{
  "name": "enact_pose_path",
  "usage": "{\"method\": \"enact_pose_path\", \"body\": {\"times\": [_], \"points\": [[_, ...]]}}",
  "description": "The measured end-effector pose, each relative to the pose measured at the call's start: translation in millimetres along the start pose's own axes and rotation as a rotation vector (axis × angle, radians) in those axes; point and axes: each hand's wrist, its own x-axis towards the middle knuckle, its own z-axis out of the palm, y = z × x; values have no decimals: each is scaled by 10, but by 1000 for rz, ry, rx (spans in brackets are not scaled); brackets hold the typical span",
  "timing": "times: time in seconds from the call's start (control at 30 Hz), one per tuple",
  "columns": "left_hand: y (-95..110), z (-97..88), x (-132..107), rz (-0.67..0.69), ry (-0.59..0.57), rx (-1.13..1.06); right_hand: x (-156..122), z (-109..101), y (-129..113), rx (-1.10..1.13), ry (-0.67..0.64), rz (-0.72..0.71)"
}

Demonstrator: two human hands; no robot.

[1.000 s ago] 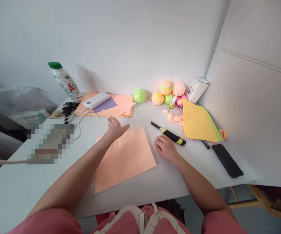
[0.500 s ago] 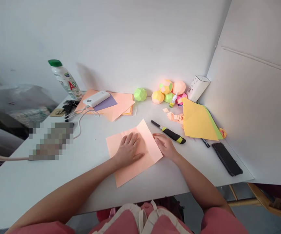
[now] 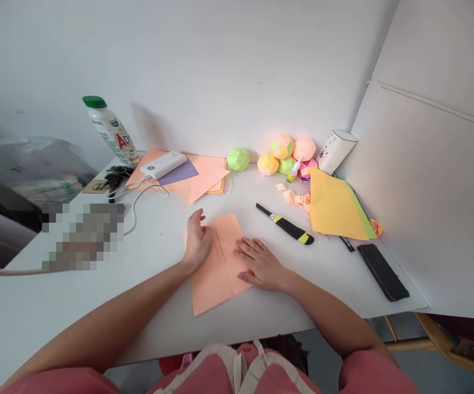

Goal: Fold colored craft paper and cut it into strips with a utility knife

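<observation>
A peach sheet of paper lies in front of me on the white table, with its right part folded over and a crease running along it. My right hand rests flat on the folded part, fingers stretched out. At the sheet's left edge, my left hand is turned on its side with its fingers apart and slightly curled; whether it touches the paper I cannot tell. To the right of the sheet lies a black and yellow-green utility knife.
Paper balls, a small glue bottle and peach scraps are at the back. Yellow sheets and a black case lie right. A white power bank sits on papers, near a green-capped bottle.
My right hand has moved left from the sheet's edge onto the paper, folding the right part over. My left hand has shifted left and lifted onto its side.
</observation>
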Motion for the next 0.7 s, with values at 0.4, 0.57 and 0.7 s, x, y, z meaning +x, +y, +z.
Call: {"method": "enact_pose_path", "body": {"times": [0.4,0.57,0.7], "points": [[-143,128,8,739,-528,644,11,-2,8,-11,-10,-4],[-139,112,-3,758,-525,649,12,-7,17,-10,24,-27],[-161,120,-4,769,-514,653,12,1,61,-4,122,-61]]}}
